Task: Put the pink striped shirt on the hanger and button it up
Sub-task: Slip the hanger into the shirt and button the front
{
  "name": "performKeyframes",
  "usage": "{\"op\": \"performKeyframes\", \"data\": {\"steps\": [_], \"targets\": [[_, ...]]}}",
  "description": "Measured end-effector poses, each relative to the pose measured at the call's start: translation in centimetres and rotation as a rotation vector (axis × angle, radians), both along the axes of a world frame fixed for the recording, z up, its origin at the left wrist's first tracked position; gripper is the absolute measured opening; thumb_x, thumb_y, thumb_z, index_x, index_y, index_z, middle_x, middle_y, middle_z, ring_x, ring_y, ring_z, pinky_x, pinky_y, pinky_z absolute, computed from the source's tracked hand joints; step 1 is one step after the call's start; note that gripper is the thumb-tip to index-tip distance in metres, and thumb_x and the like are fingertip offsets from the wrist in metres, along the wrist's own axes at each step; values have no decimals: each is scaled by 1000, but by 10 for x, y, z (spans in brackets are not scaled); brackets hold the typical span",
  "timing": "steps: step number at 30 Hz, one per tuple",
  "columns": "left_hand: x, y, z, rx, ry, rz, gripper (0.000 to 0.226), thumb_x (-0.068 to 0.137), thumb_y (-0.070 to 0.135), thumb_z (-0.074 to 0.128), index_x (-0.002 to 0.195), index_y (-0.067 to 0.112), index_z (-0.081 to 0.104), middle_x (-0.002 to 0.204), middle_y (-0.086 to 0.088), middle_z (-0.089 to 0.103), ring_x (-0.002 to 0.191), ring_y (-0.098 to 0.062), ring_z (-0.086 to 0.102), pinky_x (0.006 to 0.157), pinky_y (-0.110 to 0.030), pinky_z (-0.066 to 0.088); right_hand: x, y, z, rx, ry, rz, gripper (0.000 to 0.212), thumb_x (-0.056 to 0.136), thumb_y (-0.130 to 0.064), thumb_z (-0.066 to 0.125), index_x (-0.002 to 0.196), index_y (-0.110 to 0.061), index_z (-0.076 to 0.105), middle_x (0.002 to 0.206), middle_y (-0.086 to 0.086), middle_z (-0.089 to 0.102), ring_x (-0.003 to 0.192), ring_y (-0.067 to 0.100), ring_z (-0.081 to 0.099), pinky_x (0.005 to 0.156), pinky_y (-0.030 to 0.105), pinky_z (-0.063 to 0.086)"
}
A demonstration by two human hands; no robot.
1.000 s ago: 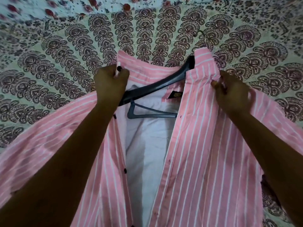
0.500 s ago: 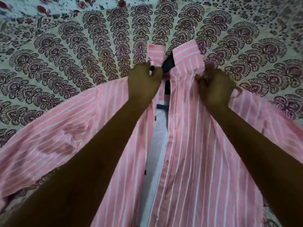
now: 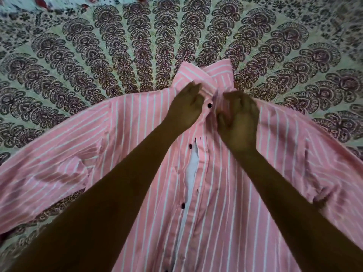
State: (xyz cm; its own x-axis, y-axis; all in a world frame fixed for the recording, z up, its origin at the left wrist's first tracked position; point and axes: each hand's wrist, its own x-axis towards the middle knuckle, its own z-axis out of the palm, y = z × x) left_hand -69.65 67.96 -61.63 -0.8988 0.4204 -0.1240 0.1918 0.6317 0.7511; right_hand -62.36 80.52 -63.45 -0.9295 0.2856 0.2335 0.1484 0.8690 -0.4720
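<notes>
Head view: I see the shirt [image 3: 225, 193] spread front-up across the middle and lower frame, sleeves running out to the left and right edges, lying on a patterned bedsheet [image 3: 98, 65] that fills the upper frame. The collar [image 3: 206, 75] sits just above centre, its two flaps drawn together. My left hand [image 3: 186, 107] grips the left front edge just below the collar, fingers curled into the cloth, right beside the top black button [image 3: 209, 105]. My right hand [image 3: 238, 118] is blurred, but its fingers are curled and pinch the right front edge at the same height, so both hands are clamped on the shirt and nearly touching each other. Below them the front is still open: a narrow gap shows the pale inner cloth, with a second button [image 3: 190, 146] and a third button [image 3: 183, 205] along the left edge, unfastened. I cannot see the hanger; the shirt covers where it would be.
</notes>
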Motion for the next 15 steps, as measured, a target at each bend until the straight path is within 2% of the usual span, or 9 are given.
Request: {"op": "performKeyframes", "data": {"steps": [2, 5, 8, 10, 15], "targets": [[20, -19, -2, -10, 73, -15, 54, 81, 27, 38, 123, -4, 55, 132, -25, 51, 128, -33, 46, 108, -32, 29, 32, -15, -5, -17, -14, 102, 47, 75, -27, 45, 116, -8, 57, 119, 17, 56, 110, 36, 52, 95, 40, 39], [58, -51, -13, -109, 171, -93, 50, 77, 23, 40, 117, 2, 62, 120, -21, 61, 116, -34, 56, 104, -41, 39, 84, -34, -17, 12, -126, 156, 47, 78, -27, 44, 119, -9, 57, 129, 15, 54, 118, 35, 51, 98, 46, 40], [108, -82, -20, -197, 171, -132, 49, 78, 27, 41, 118, 7, 62, 119, -17, 63, 110, -33, 60, 98, -51, 45, 138, -51, -20, 65, -230, 156, 46, 83, -29, 41, 122, -11, 57, 135, 14, 51, 124, 35, 48, 103, 44, 31], [148, -100, -21, -243, 140, -138, 46, 79, 27, 43, 119, 11, 61, 122, -17, 61, 113, -33, 58, 93, -53, 47, 172, -63, -14, 70, -267, 178, 44, 85, -28, 39, 122, -11, 57, 136, 14, 50, 125, 35, 46, 105, 44, 27], [238, -138, -14, -442, 155, -173, 46, 78, 24, 45, 121, 18, 60, 133, -22, 52, 120, -38, 52, 98, -52, 42, 257, -96, 0, 64, -380, 273, 43, 89, -29, 38, 125, -13, 55, 139, 13, 48, 128, 33, 45, 107, 46, 26]]}}
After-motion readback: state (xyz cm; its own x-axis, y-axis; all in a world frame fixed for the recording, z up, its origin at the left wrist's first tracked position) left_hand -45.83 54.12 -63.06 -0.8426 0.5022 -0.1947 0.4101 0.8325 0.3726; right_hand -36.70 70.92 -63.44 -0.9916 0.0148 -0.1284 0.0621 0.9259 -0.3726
